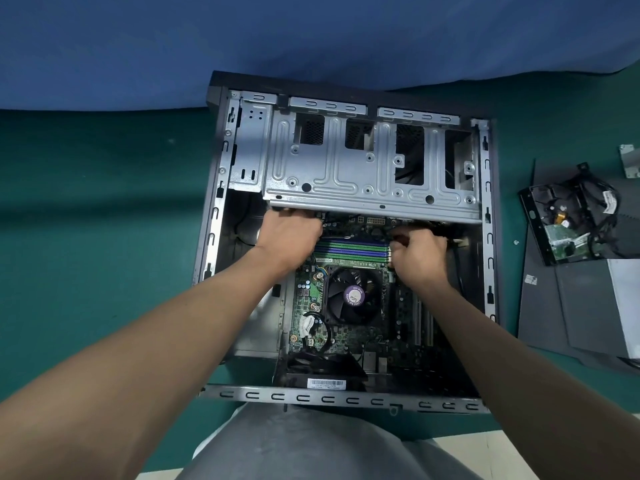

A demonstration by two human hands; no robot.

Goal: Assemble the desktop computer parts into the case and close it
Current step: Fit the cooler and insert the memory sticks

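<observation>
case of dark grey metal [214, 202], a desktop computer's, lies open on its side at the middle of the green table [86, 202]. its green motherboard [308, 292] faces up, with a round black cpu fan [353, 296] at the centre. the left hand [287, 233], at 10 o'clock from the fan, curls its fingers under the near lip of the silver metal drive cage [346, 174] and grips it. the right hand [419, 254], at 1 o'clock from the fan, is fisted; what it holds i cannot tell. at 3 o'clock from the case lie a black-framed hard drive with cables [568, 226] and a flat dark grey side panel [571, 306].
</observation>
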